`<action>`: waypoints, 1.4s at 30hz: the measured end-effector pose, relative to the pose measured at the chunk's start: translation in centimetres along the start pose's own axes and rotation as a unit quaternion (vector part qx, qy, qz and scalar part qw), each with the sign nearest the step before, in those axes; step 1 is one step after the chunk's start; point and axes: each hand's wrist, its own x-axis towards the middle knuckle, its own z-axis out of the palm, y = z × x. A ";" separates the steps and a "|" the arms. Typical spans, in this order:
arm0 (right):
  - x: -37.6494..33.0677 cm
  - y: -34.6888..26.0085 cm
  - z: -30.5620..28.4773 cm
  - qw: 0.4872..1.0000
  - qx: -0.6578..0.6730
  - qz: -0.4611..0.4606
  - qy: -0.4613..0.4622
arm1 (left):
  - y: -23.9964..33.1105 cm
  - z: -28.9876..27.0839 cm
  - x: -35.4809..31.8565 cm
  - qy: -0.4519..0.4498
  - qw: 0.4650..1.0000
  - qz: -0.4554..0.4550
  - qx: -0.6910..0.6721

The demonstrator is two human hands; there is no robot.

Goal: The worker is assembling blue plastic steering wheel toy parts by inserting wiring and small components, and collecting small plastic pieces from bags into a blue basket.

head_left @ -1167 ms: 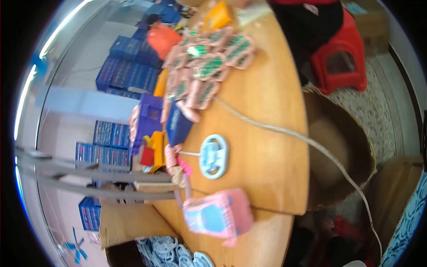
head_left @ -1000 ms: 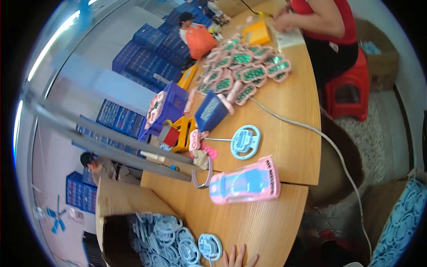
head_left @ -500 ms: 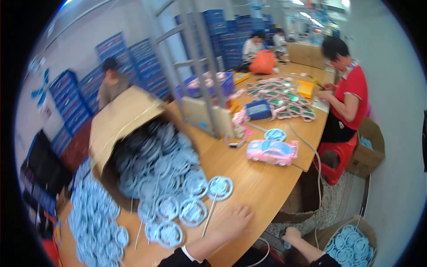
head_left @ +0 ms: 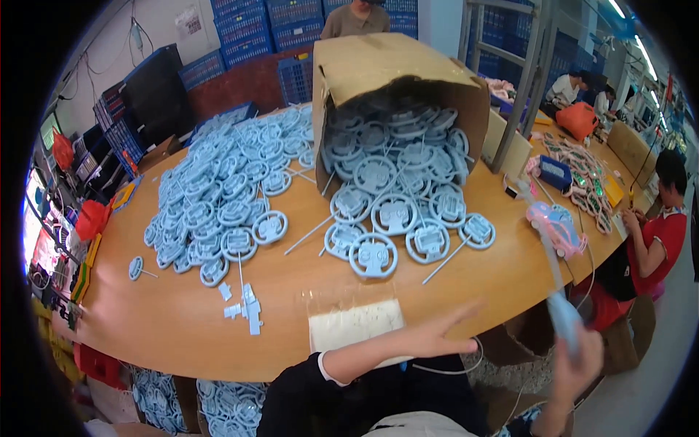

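My left hand [head_left: 437,336] is held over the near table edge, fingers spread, holding nothing. Beneath its forearm lies a pale rectangular sheet [head_left: 353,324] fixed to the table. Out to the right, my right hand [head_left: 579,364] is closed round a light blue, elongated thing [head_left: 564,320], smeared by motion. A pale rod-like streak runs up from it, across the pink toy car [head_left: 557,227]; its kind cannot be made out. Light blue toy steering wheels [head_left: 373,255] with rods spill from a tipped cardboard box [head_left: 400,65] in front of me. Another heap of them [head_left: 211,197] lies to the left.
Flat light blue plastic pieces [head_left: 250,309] lie left of the sheet. Boxes of more wheels [head_left: 229,408] stand below the table. A metal frame [head_left: 520,87] rises behind the box. At the right, a person in red [head_left: 659,237] works beside pink-rimmed parts [head_left: 582,175].
My view has swung left, bringing the left heap and pale sheet into sight. My left hand has lifted off the tabletop. My right hand has risen from below the table edge with the blue thing.
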 end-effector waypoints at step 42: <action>-16.4 1.9 24.1 0.897 0.239 0.032 -0.370 | -7.1 -9.2 -9.1 0.468 0.835 -0.083 -0.275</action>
